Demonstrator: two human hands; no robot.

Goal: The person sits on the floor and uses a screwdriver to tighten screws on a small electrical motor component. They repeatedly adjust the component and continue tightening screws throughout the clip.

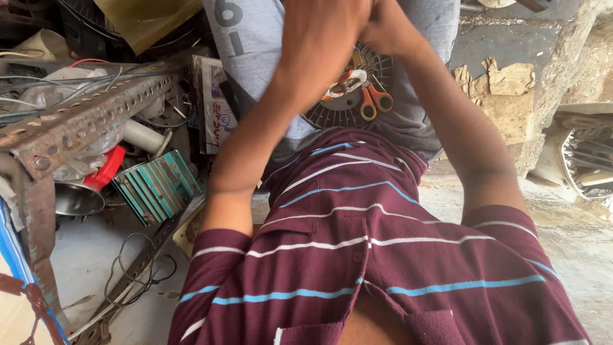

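Cluttered workshop floor: a rusty perforated angle-iron rack [76, 121] stands left. Left hand [322, 35] and right hand [386, 25] meet above the round black slotted motor part [348, 105] and orange-handled scissors [373, 102]; their grip cannot be told.

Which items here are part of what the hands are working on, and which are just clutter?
In hand: left hand, right hand, round dark slotted motor part, orange-handled scissors.
Lying about: rusty perforated angle iron, teal finned metal block, red cap, loose wires.

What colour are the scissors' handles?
Orange, on the scissors below the raised hands, seen in the head view.
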